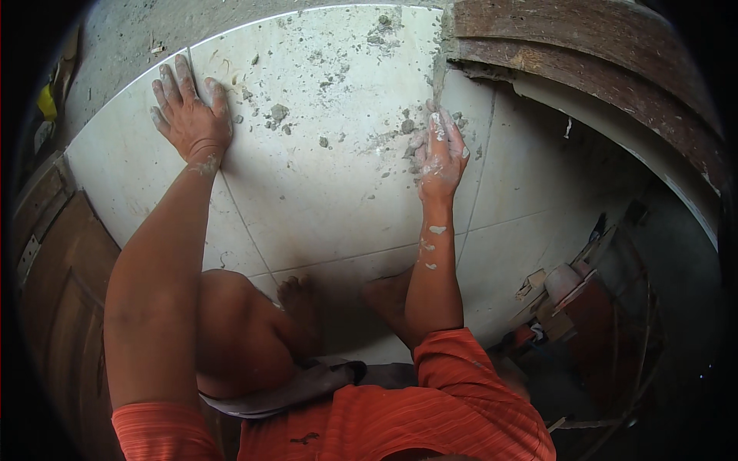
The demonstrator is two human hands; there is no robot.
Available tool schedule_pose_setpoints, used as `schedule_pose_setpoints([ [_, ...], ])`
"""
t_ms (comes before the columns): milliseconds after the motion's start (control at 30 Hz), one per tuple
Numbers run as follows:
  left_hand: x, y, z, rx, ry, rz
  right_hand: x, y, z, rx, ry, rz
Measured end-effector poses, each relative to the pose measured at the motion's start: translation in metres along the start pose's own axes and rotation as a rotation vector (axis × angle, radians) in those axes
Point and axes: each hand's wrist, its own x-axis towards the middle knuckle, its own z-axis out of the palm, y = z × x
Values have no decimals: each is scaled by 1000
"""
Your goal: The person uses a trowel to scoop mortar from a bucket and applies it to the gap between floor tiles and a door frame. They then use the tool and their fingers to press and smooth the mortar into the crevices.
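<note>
My left hand, smeared with pale dust, lies flat with its fingers spread on the whitish floor tile, close to a joint line. Farther right, my right hand is closed, fingertips pointing away from me, by the tile's far right end. Something narrow and grey shows just beyond those fingertips. I cannot tell whether it is a tool in my fingers or mortar in the gap there. Grey mortar crumbs are scattered between my hands, with more lumps right beside my right fingers.
A worn brown wooden board runs along the upper right, overhanging shaded tiles. Rough grey concrete lies beyond the tile's curved-looking far edge. A panelled wooden door stands at the left. Assorted objects, including a pale round container, are heaped at lower right.
</note>
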Motion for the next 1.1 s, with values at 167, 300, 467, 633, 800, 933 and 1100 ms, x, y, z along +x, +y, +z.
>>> schedule_pose_setpoints([
  [167, 0, 2, -2, -11, 6, 0, 23, -3, -14, -93, -14, -79],
  [300, 1, 2, -2, -6, -4, -2, 36, -4, -15, -240, 53, -211],
  [467, -1, 0, 0, 10, -19, -11, 40, -4, -6, -281, 88, -209],
  [633, 2, 0, -2, 8, -10, -6, 49, 4, -8, -288, 78, -307],
  [800, 1, 2, -2, 2, -11, -6, 62, 15, -21, -435, 58, -343],
  [933, 1, 4, -3, -9, -6, 0, 59, 11, -21, -702, 43, -528],
  [1100, 0, -1, -2, -2, -11, -2, 35, -8, 2, -739, -111, -593],
])
